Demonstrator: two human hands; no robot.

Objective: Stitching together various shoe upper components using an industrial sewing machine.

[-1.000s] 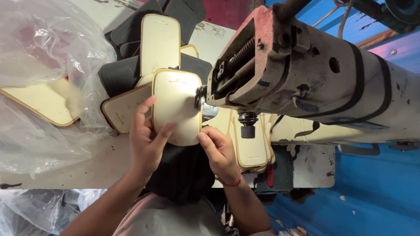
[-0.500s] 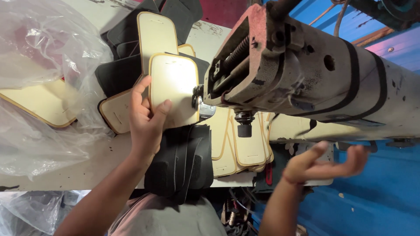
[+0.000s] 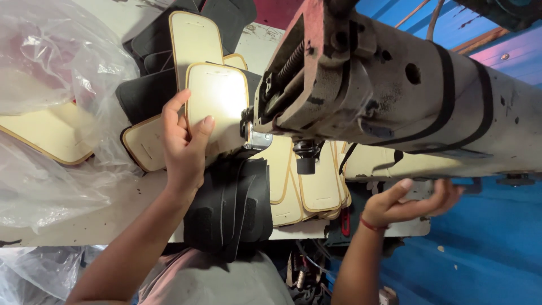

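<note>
- The left hand [image 3: 183, 144] gripped a cream panel [image 3: 217, 107] at its left edge, thumb on its face, holding it against the sewing machine [image 3: 384, 96] head.
- The right hand [image 3: 409, 200] was cupped open under the machine's arm, holding nothing visible.
- Black pieces [image 3: 231, 206] hung over the counter [image 3: 84, 220] edge; more cream panels [image 3: 310, 186] lay stacked under the head.
- Risk: with only one hand steadying it, the panel could skew at the needle, and fingertips sat near it.
- The needle itself was hidden; what the right hand touched was unclear.
</note>
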